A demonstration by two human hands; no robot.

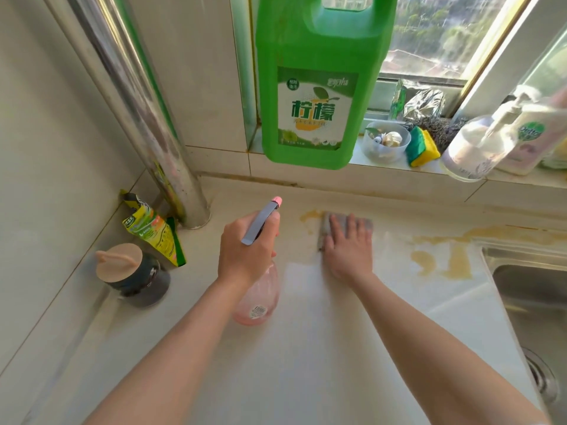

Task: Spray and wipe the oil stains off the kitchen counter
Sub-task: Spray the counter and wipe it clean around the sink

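A pale kitchen counter fills most of the view. On the right a steel sink is set into it. A fat shiny metal pipe goes up from the far left corner of the counter.

On the window ledge at the far side stands a big green jug of lemon dish soap. To its right on the ledge are a small clear tub, a yellow and green sponge and a pump bottle of hand wash.

The person's left hand is wrapped tight around the neck of a pink spray bottle. The bottle is in the middle of the counter, and its grey trigger top with a pink tip points to the far side.

The person's right hand lies flat with the fingers spread out. It presses down on a grey cloth, just to the right of the spray bottle.

Yellow-brown oil stains mark the counter. One small patch touches the far left edge of the cloth. Bigger patches sit to the right, near the sink's rim.

On the left, near the wall, stands a dark jar with a tan lid. Just past it, a torn yellow and green packet leans by the bottom of the pipe.
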